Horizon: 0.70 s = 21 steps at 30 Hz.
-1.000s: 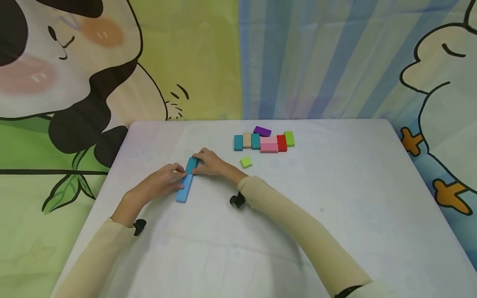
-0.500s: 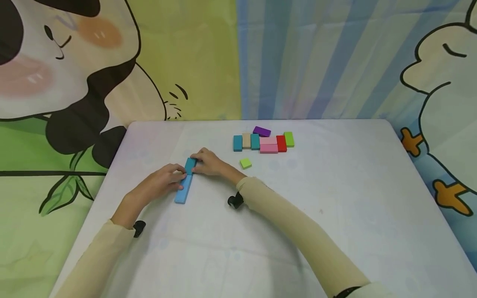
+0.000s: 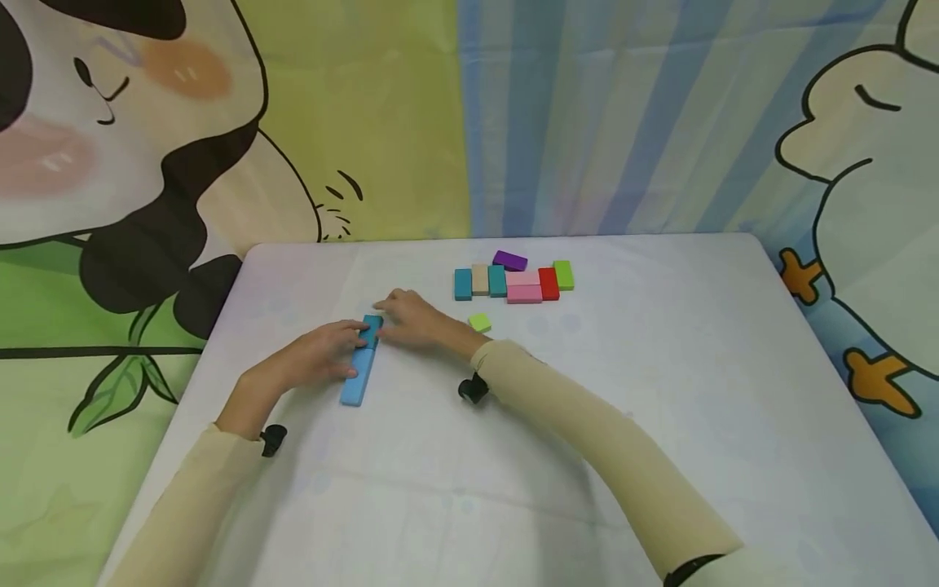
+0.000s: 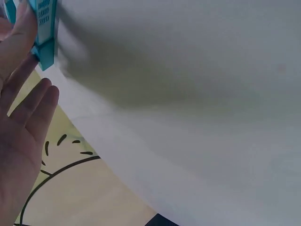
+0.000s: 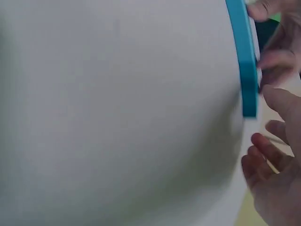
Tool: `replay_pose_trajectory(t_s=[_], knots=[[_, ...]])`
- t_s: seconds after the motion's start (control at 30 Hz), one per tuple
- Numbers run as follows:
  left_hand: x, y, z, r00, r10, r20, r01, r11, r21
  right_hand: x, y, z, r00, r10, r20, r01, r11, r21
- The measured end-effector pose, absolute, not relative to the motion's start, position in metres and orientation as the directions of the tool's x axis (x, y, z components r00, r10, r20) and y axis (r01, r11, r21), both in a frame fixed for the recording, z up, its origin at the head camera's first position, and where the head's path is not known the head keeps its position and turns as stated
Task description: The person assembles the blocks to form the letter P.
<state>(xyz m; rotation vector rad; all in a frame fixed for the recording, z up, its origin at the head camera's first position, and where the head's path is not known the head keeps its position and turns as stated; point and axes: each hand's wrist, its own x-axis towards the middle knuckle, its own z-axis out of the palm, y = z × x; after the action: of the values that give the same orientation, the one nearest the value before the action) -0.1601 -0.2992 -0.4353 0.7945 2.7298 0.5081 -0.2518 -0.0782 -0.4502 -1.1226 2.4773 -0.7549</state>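
Note:
A short teal block point(image 3: 371, 328) and a longer light blue block point(image 3: 356, 379) lie end to end in one line on the white table. My left hand point(image 3: 314, 355) is along their left side, its fingertips at the teal block and its thumb at the light blue one. Across from it, my right hand point(image 3: 415, 318) has its thumb and fingers spread beside the far end of the teal block. The right wrist view shows the right fingers point(image 5: 265, 150) apart from the block end. Printed lettering shows on a block's side point(image 4: 44, 19) in the left wrist view.
Farther back on the white table point(image 3: 660, 391) stands a row of blocks: teal point(image 3: 463, 284), beige point(image 3: 480, 280), pink point(image 3: 524, 293), red point(image 3: 548, 284) and green point(image 3: 563, 275). A purple block point(image 3: 510, 261) lies behind it. A small green block point(image 3: 480, 323) sits nearer, beside the right wrist.
My right fingers have loosened from the teal block and spread. My left fingers have stretched forward along its edge. The blocks keep their line; the head view has shifted slightly.

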Motion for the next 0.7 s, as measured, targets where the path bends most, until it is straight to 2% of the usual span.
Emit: replay_pose_trajectory(t_s=[0.1, 0.23, 0.4, 0.53, 0.7], knots=[[-0.16, -0.301, -0.434, -0.834, 0.518, -0.191, 0.426, 0.823, 0.376, -0.273, -0.053, -0.438, -0.667, -0.744, -0.045, -0.649, 0.609, -0.456], [-0.157, -0.303, -0.435, -0.83, 0.518, -0.207, 0.434, 0.833, 0.344, -0.305, -0.011, -0.432, -0.719, -0.687, -0.105, -0.627, 0.707, -0.326], [-0.155, -0.305, -0.438, -0.822, 0.538, -0.188, 0.458, 0.82, 0.344, -0.323, 0.021, -0.439, -0.713, -0.664, -0.223, -0.598, 0.743, -0.3], [-0.157, -0.305, -0.438, -0.825, 0.53, -0.197, 0.452, 0.827, 0.333, -0.322, 0.026, -0.443, -0.705, -0.674, -0.22, -0.606, 0.734, -0.306], [-0.159, -0.303, -0.437, -0.819, 0.534, -0.209, 0.451, 0.825, 0.34, -0.315, 0.025, -0.438, -0.738, -0.646, -0.192, -0.597, 0.759, -0.26]])
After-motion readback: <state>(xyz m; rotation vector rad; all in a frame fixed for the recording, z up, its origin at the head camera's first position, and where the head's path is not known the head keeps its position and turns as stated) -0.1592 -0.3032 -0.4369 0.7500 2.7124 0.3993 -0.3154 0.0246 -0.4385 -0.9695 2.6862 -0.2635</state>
